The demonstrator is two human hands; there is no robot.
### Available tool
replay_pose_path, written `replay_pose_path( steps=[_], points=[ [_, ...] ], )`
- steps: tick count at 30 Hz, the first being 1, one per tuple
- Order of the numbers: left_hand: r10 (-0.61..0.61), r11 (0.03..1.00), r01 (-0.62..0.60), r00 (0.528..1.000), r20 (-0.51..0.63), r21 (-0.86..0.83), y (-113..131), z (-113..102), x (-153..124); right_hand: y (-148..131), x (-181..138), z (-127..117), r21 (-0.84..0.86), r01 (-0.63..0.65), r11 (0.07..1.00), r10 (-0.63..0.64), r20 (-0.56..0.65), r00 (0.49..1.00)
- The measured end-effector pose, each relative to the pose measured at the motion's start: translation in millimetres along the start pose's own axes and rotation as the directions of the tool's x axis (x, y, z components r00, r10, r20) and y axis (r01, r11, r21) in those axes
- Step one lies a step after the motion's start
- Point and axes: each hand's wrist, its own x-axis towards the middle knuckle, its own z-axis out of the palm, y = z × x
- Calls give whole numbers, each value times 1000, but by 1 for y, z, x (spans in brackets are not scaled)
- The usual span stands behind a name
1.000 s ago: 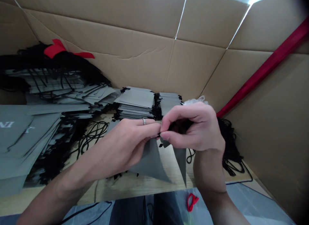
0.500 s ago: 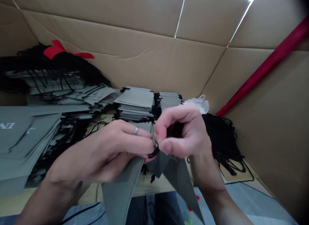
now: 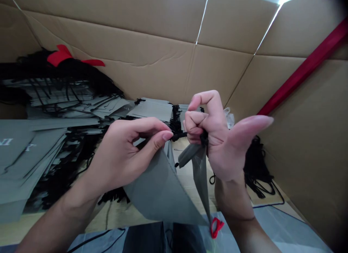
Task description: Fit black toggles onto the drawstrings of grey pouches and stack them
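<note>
Pinching black cord (image 3: 179, 136), the left hand (image 3: 133, 151) has its grip above the grey sheet (image 3: 160, 191) hanging by the desk's (image 3: 116, 216) near edge; the right hand (image 3: 219, 144) curls fingers round cord, thumb free, so uneven pulling could crease the sheet

- Pale wood-grained table (image 3: 119, 217) across the middle
- Tall, creased brown cardboard wall (image 3: 130, 46) behind it and to the right, light showing through narrow slits
- Long, straight dark-red strip (image 3: 304, 66) slanting down the cardboard at right
- Flat bright-red strip (image 3: 57, 58) at upper left
- Crumpled clear plastic (image 3: 230, 119), partly hidden
- Small bright-red loop (image 3: 220, 225) below the table's near edge
- Blue-grey floor (image 3: 296, 227) at lower right
</note>
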Motion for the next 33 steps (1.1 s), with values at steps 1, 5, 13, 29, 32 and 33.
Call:
replay_pose_path(
  steps=[1, 5, 13, 29, 32, 33],
  points=[
    [-29, 999, 29, 1000, -2, -41, 0, 1, 0, 1, 0, 1, -23, 7, 1000, -7, -7, 1000],
    [-86, 983, 86, 996, 5, -163, 1, 9, -2, 7, 1, 7, -109, 43, 993, -43, 1, 999],
    [159, 986, -165, 979, -127, -37, 2, 17, -10, 8, -1, 17, -11, 78, 997, -77, 80, 994],
    [247, 967, -231, 953, -177, 106, 7, 19, -15, 1, -4, 19, -13, -13, 1000, 15, 103, 995],
    [153, 988, -147, 974, -166, 48, 11, 14, -15, -4, -2, 11, 80, -95, 992, 80, 176, 981],
    [134, 991, -129, 975, -179, 41, 11, 13, -15, -5, 0, 7, 131, -123, 984, 91, 224, 970]
  ],
)
